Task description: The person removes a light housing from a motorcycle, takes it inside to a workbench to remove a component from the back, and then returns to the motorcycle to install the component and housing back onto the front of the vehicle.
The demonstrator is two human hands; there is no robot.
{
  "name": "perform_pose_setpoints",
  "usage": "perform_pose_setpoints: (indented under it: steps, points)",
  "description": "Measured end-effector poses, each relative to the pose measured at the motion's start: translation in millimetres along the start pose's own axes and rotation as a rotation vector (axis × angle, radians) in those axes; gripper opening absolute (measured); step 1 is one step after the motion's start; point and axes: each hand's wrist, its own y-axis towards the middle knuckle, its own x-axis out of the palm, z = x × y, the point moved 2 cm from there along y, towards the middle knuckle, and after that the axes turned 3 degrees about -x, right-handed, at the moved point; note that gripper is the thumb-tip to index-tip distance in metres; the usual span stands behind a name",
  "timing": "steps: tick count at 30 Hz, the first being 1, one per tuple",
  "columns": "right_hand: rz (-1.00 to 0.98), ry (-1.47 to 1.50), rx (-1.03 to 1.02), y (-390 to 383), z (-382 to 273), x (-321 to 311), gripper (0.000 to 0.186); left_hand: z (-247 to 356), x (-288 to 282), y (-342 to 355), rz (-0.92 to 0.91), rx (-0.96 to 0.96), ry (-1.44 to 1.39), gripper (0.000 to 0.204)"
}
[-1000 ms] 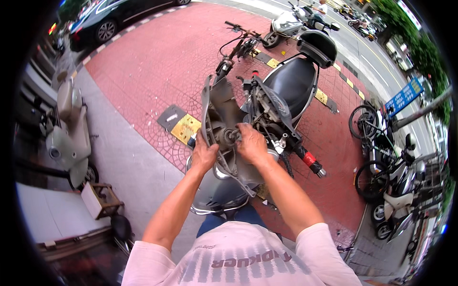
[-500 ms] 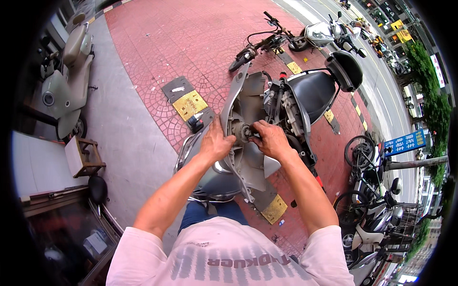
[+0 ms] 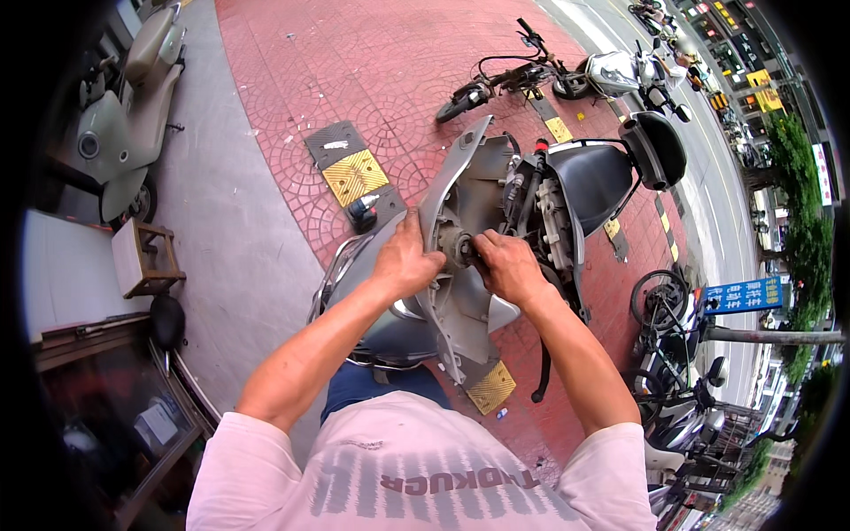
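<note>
A grey plastic scooter body panel point(image 3: 482, 181) stands tilted in front of me, its hollow inner side facing right. My left hand point(image 3: 405, 261) grips the panel's left edge, the thumb over its inner side. A round, dusty fitting point(image 3: 452, 239) sits in the middle of that inner side. My right hand point(image 3: 512, 267) is closed at this fitting, fingertips pinching at its right side; what lies between them is hidden. Right of the panel is the partly stripped scooter, with its black seat point(image 3: 589, 181) and exposed frame parts point(image 3: 551, 208).
Behind my left hand, a dark power tool point(image 3: 361, 214) lies by a black-and-yellow ramp point(image 3: 354, 177). A wooden stool point(image 3: 146, 258) and a pale scooter point(image 3: 119, 155) stand left. Bicycles point(image 3: 664, 301) line the right; a small black bike point(image 3: 496, 84) stands ahead.
The view has shifted slightly. Both hands keep their places on the panel and fitting. A black lever now shows below my right forearm, and the red part beside that arm is out of sight.
</note>
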Motion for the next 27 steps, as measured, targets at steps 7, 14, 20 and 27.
perform_pose_setpoints:
  steps: [7, 14, 20, 27]
  points:
    - [-0.032, -0.022, -0.044, 5.6, 0.8, -0.5, 0.016, -2.0, -1.0, 4.2, -0.016, -0.004, 0.017, 0.099]
    - [-0.076, -0.010, -0.049, 8.9, 6.0, -1.3, 0.020, -13.6, 10.6, 9.3, 0.074, 0.070, 0.082, 0.101]
    - [-0.094, -0.044, -0.049, 11.9, 0.5, -4.2, 0.019, -13.0, 8.8, 7.0, 0.070, 0.071, 0.066, 0.100]
    - [-0.166, -0.065, -0.081, 18.8, -0.3, -9.0, 0.018, -15.2, 10.0, 7.0, 0.092, 0.102, 0.076, 0.099]
